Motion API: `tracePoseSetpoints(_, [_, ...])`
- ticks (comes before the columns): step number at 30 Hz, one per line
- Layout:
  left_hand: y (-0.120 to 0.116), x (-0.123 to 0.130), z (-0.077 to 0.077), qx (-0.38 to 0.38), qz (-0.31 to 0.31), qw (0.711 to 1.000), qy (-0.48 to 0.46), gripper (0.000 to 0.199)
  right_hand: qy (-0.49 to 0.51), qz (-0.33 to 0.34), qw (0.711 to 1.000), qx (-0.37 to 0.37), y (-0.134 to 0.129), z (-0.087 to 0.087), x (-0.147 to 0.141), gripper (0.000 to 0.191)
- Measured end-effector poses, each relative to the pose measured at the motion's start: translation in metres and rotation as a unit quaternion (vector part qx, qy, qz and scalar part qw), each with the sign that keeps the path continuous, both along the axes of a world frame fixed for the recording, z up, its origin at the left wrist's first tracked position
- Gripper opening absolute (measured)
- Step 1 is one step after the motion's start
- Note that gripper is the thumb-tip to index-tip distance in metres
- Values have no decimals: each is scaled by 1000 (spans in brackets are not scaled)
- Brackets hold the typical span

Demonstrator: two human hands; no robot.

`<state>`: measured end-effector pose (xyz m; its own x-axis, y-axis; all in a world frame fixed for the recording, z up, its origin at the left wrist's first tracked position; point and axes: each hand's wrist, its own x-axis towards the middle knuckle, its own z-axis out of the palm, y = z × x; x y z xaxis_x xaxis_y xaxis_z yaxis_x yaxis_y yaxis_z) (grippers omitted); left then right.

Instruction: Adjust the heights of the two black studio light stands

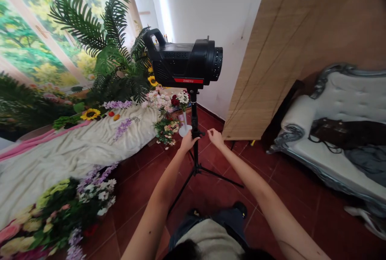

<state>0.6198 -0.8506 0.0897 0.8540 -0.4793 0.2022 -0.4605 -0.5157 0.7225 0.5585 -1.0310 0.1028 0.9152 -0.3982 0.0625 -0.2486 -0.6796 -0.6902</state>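
Observation:
A black studio light with a red label reading ZHEYU sits on top of a black light stand. My left hand is wrapped round the stand's pole at the locking collar, its thumb across the front. Just to the right of the pole, my right hand has its fingers curled and pinched together. They are close to the small black knob on the collar, with a slight gap between, and I see nothing in them.
The stand's legs spread over the red tiled floor before my feet. On the left are a cloth-draped surface, artificial flowers and a palm. A woven screen and a white sofa with bags stand on the right.

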Motion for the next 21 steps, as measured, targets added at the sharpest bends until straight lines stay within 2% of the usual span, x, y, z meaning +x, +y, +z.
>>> tracePoseSetpoints(2, [-1,-1,1,6,-9,1000,-4,53,27,1,990,139,1,-2,4,50])
tracePoseSetpoints(4, [-2,-4,2,1,-2,1000,-6,52,-5,19,978,209,1,-1,4,51])
tracePoseSetpoints(7, [-4,-6,1,-9,11,1000,-5,49,-109,63,971,204,1,7,-2,41])
tracePoseSetpoints(10, [-4,-6,1,-28,9,1000,4,49,-152,110,967,172,1,17,-12,34])
tracePoseSetpoints(14, [-3,-3,2,-79,4,996,45,50,-204,106,958,173,8,37,-9,22])
tracePoseSetpoints(15, [-4,-2,3,-95,3,993,64,49,-215,104,953,186,11,44,-5,24])
tracePoseSetpoints(17, [-9,1,3,-138,5,986,92,47,-232,122,942,210,21,59,3,42])
tracePoseSetpoints(19, [-19,4,2,-196,12,977,88,47,-233,172,931,225,33,71,11,61])
tracePoseSetpoints(21, [-31,8,1,-246,25,966,74,48,-222,219,924,223,44,76,17,70])
